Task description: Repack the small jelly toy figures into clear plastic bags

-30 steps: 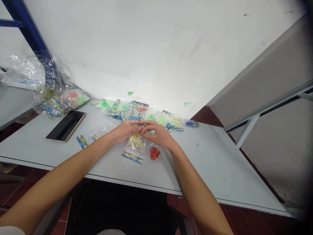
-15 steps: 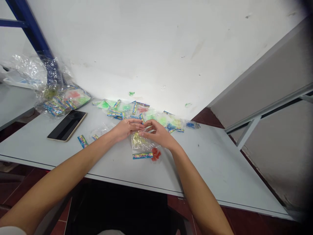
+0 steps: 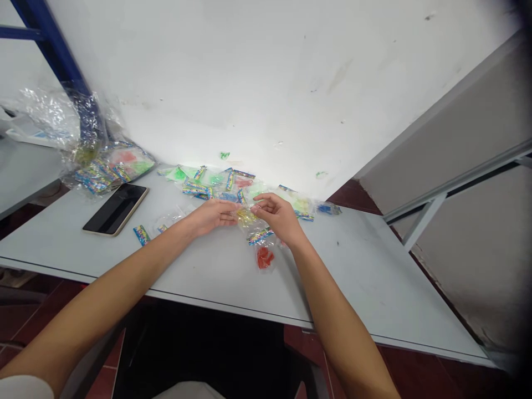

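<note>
Between my hands is a clear plastic packet (image 3: 248,217) with something yellow inside and a colourful printed strip (image 3: 260,236) along its lower edge. My left hand (image 3: 214,216) pinches the packet's left side between thumb and fingers. At its upper right, my right hand (image 3: 277,216) grips it with curled fingers. A red piece (image 3: 265,257) in clear film lies on the table just below the packet. Behind my hands, several similar packets (image 3: 195,188) with green, red and blue contents lie in a row against the wall.
A phone (image 3: 116,209) lies on the grey table (image 3: 199,282) at the left. Beyond it sits a large clear bag (image 3: 93,166) holding more packets. A loose printed strip (image 3: 142,235) is near my left forearm. The white wall (image 3: 233,72) borders the table's back.
The yellow packet has moved up and to the right and turned, its printed strip now slanting. The red piece below shows more fully. Both hands have moved slightly apart around the packet.
</note>
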`<state>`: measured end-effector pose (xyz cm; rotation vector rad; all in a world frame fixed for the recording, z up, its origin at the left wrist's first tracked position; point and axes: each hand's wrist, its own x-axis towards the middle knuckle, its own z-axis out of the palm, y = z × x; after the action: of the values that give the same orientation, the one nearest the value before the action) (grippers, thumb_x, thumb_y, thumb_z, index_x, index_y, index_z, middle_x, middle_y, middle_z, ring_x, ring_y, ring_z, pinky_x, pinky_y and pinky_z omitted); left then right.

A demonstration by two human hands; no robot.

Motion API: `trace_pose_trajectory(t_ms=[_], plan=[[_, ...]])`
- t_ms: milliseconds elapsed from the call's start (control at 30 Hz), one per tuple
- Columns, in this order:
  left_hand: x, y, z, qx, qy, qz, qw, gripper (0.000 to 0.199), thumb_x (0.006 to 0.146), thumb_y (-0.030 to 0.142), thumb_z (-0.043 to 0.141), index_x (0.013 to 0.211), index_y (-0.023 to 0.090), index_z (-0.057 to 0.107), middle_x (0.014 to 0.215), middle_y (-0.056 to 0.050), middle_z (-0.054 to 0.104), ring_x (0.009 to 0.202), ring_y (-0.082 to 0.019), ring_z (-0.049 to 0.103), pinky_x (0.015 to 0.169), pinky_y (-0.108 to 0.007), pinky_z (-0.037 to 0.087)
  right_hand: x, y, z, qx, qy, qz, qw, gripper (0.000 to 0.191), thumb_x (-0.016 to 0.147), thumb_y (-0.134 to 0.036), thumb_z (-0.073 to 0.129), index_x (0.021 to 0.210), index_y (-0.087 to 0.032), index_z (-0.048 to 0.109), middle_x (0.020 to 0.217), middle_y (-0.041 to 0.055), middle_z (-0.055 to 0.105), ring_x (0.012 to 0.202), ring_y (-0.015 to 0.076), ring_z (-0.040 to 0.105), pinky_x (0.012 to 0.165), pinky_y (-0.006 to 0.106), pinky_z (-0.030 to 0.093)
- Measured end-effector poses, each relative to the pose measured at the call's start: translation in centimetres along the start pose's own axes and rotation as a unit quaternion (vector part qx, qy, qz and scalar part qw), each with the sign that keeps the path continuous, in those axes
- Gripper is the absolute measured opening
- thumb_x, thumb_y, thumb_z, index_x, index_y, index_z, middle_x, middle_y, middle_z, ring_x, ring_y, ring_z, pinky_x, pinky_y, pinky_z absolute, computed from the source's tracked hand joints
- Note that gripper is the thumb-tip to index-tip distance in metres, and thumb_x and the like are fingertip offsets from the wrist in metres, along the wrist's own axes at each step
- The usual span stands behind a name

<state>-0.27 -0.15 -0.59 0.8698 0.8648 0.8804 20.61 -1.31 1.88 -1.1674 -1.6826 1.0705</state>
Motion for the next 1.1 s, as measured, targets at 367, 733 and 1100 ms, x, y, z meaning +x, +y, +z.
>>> trace_pose_trajectory(t_ms=[367, 733, 1100], plan=[[0.12, -0.26, 0.25, 0.085, 0.057, 0.048, 0.994, 0.021, 0.056, 0.024, 0.083, 0.070, 0.016, 0.070, 0.080, -0.004, 0.067, 0.075, -0.015, 0.058, 0.070, -0.030, 0.046, -0.04, 0.34, 0.53, 0.051, -0.068, 0.011, 0.996, 0.033, 0.076, -0.034, 0.071, 0.107, -0.024, 0.063, 0.090, 0.0027, 0.067, 0.083, 0.0173, 0.064, 0.077, 0.034, 0.051], [0.22, -0.52, 0.25, 0.097, 0.072, 0.071, 0.990, 0.033, 0.055, 0.036, 0.087, 0.070, 0.016, 0.067, 0.072, -0.001, 0.062, 0.069, -0.012, 0.054, 0.066, -0.029, 0.041, 0.17, 0.83, 0.57, 0.025, -0.070, 0.008, 0.997, 0.032, 0.077, -0.034, 0.070, 0.105, -0.023, 0.063, 0.088, 0.0029, 0.067, 0.082, 0.0173, 0.063, 0.074, 0.033, 0.051], [-0.01, -0.33, 0.62, 0.180, 0.109, 0.114, 0.971, 0.032, 0.070, 0.047, 0.073, 0.065, 0.016, 0.068, 0.071, -0.003, 0.064, 0.070, -0.015, 0.054, 0.066, -0.029, 0.042, 0.07, 0.94, 0.79, -0.007, -0.076, 0.015, 0.997, 0.032, 0.077, -0.032, 0.069, 0.107, -0.023, 0.062, 0.088, 0.0024, 0.066, 0.083, 0.0180, 0.064, 0.075, 0.033, 0.052]])
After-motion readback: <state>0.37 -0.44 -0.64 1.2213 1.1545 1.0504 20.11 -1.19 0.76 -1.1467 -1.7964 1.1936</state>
